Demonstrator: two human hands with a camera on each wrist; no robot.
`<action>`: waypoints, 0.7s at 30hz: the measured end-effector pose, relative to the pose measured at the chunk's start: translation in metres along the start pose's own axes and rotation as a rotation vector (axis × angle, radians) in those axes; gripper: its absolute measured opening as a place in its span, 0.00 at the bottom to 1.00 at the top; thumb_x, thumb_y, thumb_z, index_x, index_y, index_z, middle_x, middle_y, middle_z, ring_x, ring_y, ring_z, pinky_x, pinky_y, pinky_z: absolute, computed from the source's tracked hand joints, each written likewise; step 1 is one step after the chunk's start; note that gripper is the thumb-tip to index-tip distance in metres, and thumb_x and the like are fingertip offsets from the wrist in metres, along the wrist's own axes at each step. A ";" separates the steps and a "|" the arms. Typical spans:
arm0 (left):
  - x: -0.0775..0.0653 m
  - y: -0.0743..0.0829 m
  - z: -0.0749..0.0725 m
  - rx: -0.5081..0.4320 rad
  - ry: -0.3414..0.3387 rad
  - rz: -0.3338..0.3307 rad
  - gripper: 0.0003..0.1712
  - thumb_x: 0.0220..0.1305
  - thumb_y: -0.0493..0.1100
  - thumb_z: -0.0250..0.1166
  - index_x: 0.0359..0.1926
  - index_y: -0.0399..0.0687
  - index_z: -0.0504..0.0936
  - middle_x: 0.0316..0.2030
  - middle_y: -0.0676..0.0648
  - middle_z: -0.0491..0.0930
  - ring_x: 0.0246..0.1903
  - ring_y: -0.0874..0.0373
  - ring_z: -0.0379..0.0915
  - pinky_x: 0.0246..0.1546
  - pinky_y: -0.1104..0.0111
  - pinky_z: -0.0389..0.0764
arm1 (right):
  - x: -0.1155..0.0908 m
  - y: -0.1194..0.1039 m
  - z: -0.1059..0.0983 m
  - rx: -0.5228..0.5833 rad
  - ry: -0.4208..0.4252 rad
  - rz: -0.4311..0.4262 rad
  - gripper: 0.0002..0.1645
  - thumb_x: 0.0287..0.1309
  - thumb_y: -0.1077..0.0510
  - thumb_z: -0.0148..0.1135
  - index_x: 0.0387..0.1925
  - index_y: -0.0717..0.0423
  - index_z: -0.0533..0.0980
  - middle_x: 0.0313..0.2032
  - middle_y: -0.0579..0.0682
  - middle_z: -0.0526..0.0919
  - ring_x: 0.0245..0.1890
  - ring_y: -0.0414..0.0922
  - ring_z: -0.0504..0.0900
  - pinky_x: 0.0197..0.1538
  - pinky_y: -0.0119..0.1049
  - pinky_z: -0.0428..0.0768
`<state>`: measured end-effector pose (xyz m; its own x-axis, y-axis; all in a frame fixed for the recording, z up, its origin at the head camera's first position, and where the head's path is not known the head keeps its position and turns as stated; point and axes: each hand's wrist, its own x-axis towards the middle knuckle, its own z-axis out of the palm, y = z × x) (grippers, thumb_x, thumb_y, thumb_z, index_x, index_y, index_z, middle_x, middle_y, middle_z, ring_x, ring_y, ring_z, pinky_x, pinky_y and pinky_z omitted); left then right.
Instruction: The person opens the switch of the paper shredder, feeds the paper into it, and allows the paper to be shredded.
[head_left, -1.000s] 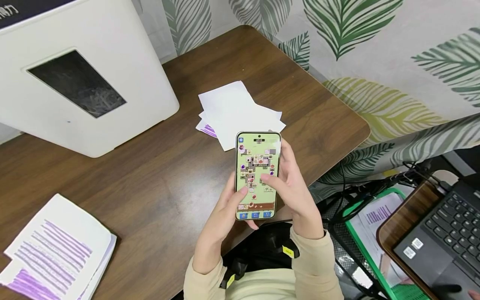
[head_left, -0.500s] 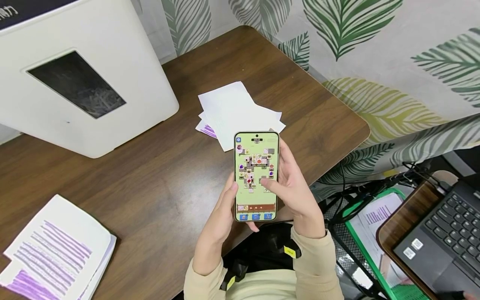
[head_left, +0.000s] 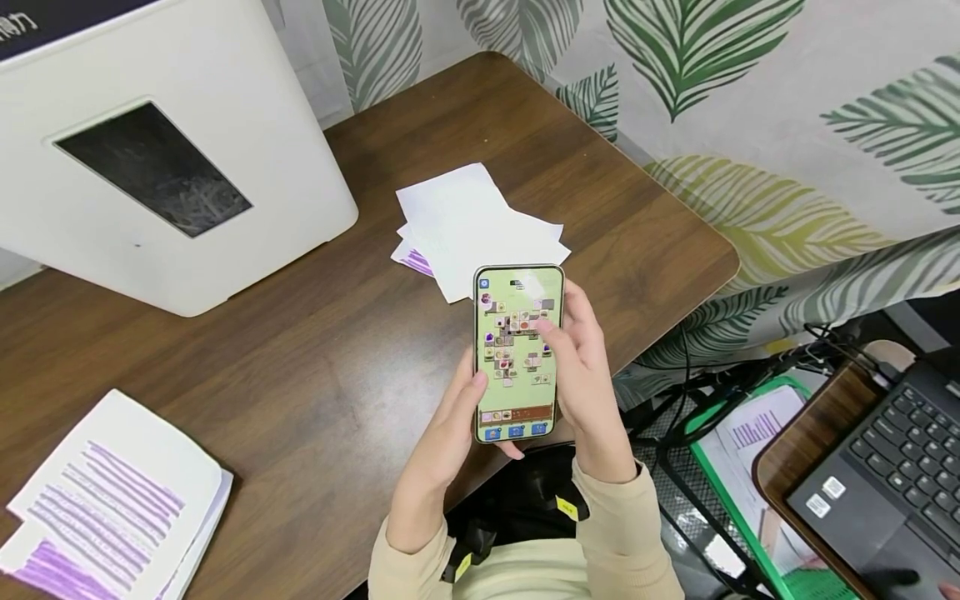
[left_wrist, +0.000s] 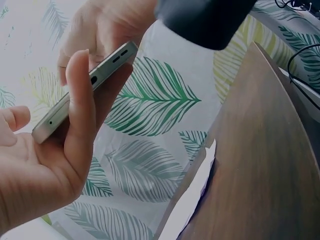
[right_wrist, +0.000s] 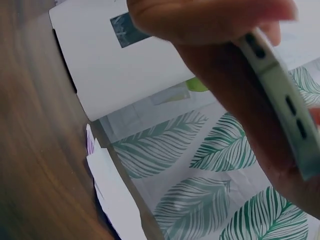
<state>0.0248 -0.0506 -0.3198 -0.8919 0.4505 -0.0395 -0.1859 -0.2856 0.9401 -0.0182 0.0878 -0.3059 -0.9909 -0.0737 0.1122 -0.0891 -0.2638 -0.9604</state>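
Upright between both hands is a smartphone (head_left: 525,404), its lit screen showing a green tile game with small picture tiles and a brown bar near the bottom. My left hand (head_left: 442,433) grips its lower left side, thumb along the edge, one fingertip showing beneath. My right hand (head_left: 587,375) holds the right side while its thumb lies over the upper right of the screen. The left wrist view shows the phone's bottom edge (left_wrist: 85,92) with a finger of the left hand (left_wrist: 55,165) across it. In the right wrist view the hand above the phone (right_wrist: 287,107) is blurred.
The phone is above a brown wooden table (head_left: 300,375). White papers (head_left: 472,225) lie beyond it, and purple-marked sheets (head_left: 112,500) at left. A white machine (head_left: 225,208) stands at the back left. A laptop (head_left: 892,467) and a green-rimmed basket (head_left: 705,467) are at right.
My right thumb has moved from mid-screen up to the upper right. The left thumb has drawn back from the screen to the phone's edge. Tiles on screen and in the brown bar differ.
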 end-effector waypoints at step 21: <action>0.000 -0.002 0.001 0.032 -0.018 -0.011 0.23 0.70 0.50 0.32 0.63 0.51 0.50 0.49 0.30 0.67 0.39 0.54 0.73 0.17 0.53 0.81 | -0.002 -0.003 -0.002 0.076 0.016 -0.013 0.20 0.57 0.70 0.45 0.50 0.51 0.62 0.37 0.43 0.79 0.33 0.38 0.79 0.31 0.30 0.82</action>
<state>0.0255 -0.0489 -0.3210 -0.8823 0.4686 -0.0437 -0.1817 -0.2535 0.9501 -0.0162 0.0906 -0.3034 -0.9913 -0.0546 0.1200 -0.0948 -0.3368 -0.9368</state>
